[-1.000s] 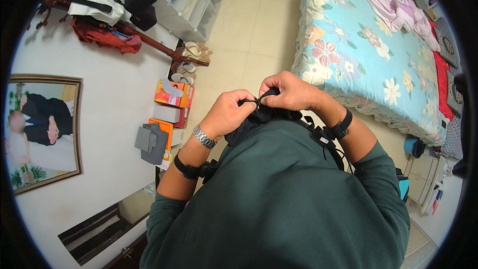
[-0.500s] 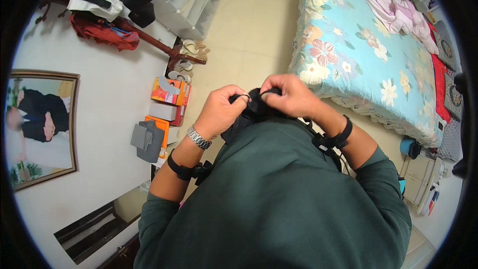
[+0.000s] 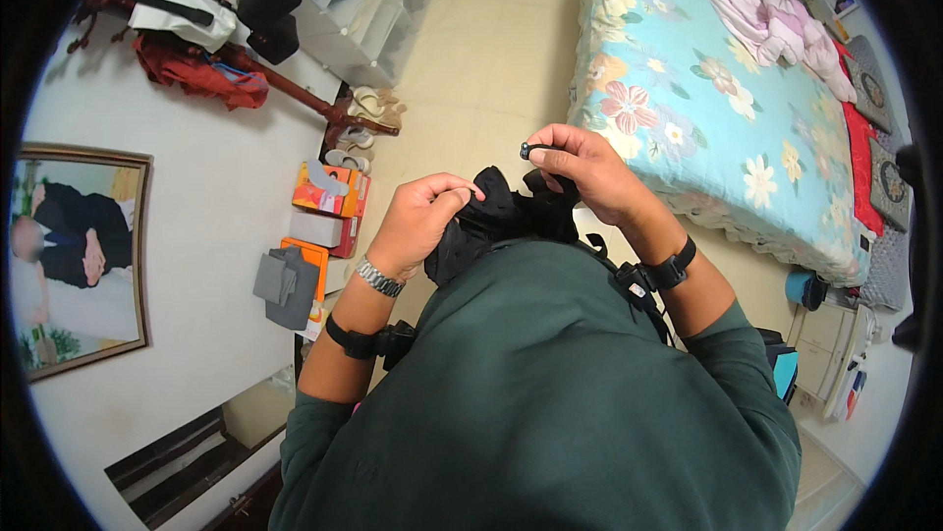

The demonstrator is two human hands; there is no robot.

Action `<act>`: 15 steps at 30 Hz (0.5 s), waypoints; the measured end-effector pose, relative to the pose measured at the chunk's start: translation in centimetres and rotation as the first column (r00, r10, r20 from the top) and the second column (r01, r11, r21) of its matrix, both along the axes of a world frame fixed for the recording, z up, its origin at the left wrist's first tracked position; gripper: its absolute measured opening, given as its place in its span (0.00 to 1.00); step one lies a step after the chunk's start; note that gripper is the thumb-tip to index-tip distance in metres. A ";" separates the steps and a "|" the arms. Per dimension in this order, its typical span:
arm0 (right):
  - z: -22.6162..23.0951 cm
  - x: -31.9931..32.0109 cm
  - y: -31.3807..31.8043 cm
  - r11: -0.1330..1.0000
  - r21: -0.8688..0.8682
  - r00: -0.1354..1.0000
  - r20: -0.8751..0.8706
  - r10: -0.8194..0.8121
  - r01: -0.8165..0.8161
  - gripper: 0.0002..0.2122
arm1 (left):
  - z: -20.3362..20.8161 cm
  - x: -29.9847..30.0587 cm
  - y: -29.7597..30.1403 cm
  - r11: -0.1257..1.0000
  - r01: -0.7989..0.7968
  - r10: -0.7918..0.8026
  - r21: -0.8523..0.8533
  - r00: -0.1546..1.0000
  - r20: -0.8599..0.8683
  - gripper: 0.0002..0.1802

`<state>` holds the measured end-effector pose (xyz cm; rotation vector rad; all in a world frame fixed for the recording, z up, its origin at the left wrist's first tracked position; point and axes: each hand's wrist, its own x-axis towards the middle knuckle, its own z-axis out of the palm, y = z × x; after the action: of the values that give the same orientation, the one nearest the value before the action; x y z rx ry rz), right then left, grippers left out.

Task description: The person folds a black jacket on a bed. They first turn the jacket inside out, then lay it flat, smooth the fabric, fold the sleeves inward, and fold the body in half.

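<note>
A crumpled black fabric item (image 3: 496, 217) is held up in front of my chest, above my dark green shirt. My left hand (image 3: 417, 222) is closed on its left side, with a metal watch and a black band on that wrist. My right hand (image 3: 580, 172) grips the fabric's right side and pinches a small black round piece (image 3: 526, 150) at its fingertips. A black strap wraps my right wrist.
A bed (image 3: 707, 109) with a floral turquoise cover and a pink blanket stands at the right. Orange boxes (image 3: 329, 192) and sandals (image 3: 359, 133) lie by the left wall, near a coat stand with bags (image 3: 211, 50). A framed picture (image 3: 74, 256) hangs at left.
Both hands have drawn apart and the fabric has opened between them. My right hand has lifted the small black round piece clear of the bunch.
</note>
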<state>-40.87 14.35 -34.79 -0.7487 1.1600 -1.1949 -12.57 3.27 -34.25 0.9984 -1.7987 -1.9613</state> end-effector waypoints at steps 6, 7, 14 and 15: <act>0.9 -2.0 1.0 0.998 -0.046 0.995 -0.087 -0.047 0.043 0.08 | 1.3 0.5 -0.2 0.999 -0.028 0.027 0.016 0.999 0.046 0.11; 1.4 -3.1 1.4 0.996 -0.066 0.987 -0.146 -0.060 0.051 0.09 | 1.7 0.7 -0.2 0.999 -0.045 0.045 0.011 0.999 0.001 0.11; 11.5 -26.0 3.9 0.850 -0.521 0.321 -0.820 -0.474 -0.078 0.14 | 5.7 3.4 -2.3 0.966 -0.245 0.248 0.081 0.969 -0.022 0.10; 13.9 -30.1 4.3 0.842 -0.521 0.090 -0.853 -0.514 -0.137 0.13 | 6.1 3.8 -2.5 0.962 -0.263 0.265 0.080 0.964 -0.018 0.10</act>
<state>-70.95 18.64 -20.90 -2.1205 2.1850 -1.1493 -8.81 0.77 -28.16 1.1620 -1.4960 -1.8802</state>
